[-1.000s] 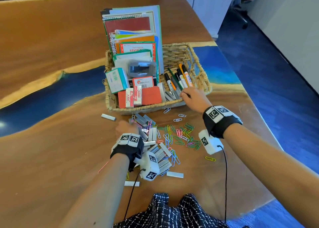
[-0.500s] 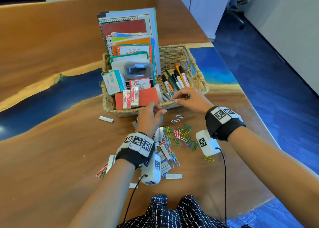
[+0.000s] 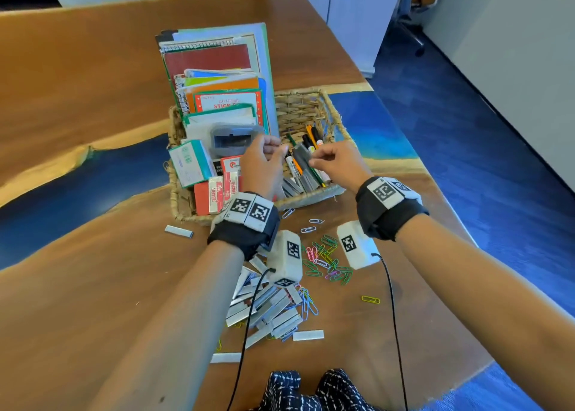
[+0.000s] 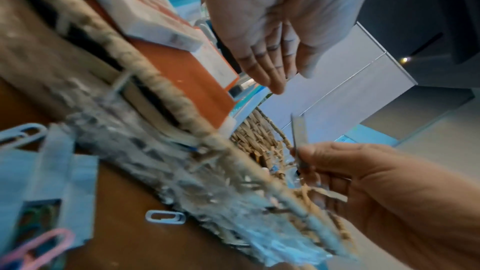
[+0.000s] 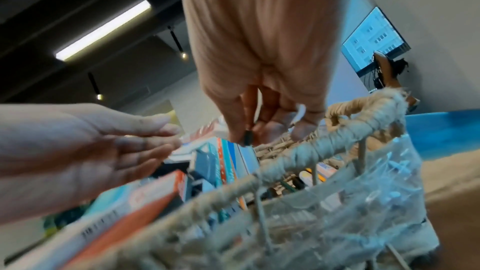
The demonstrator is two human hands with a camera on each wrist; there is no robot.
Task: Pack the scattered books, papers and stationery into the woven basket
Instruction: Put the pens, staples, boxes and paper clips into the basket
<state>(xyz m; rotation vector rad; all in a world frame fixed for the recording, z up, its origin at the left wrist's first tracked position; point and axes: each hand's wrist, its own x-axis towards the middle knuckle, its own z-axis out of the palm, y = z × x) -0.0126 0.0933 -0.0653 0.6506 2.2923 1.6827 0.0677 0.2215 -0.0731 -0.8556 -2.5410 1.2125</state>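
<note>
The woven basket (image 3: 311, 111) stands on the wooden table, holding upright notebooks (image 3: 214, 65), small boxes (image 3: 191, 164), erasers (image 3: 222, 192) and markers (image 3: 311, 139). Both hands hover over its front right part. My right hand (image 3: 314, 161) pinches a grey staple strip (image 3: 301, 157), which the left wrist view shows standing upright (image 4: 298, 130) above the thumb. My left hand (image 3: 273, 147) is just left of it, fingers (image 4: 275, 69) straight and holding nothing. A pile of staple strips (image 3: 267, 311) and coloured paper clips (image 3: 326, 261) lies on the table in front of the basket.
Single staple strips lie apart at the left (image 3: 179, 231) and near the front edge (image 3: 308, 335). A yellow clip (image 3: 370, 299) sits alone at the right. The table's right edge (image 3: 441, 199) drops to blue carpet. Wrist camera cables hang over the pile.
My left hand rose from the staple pile to the basket and now holds nothing. My right hand lifted from the basket's front rim and now pinches a staple strip.
</note>
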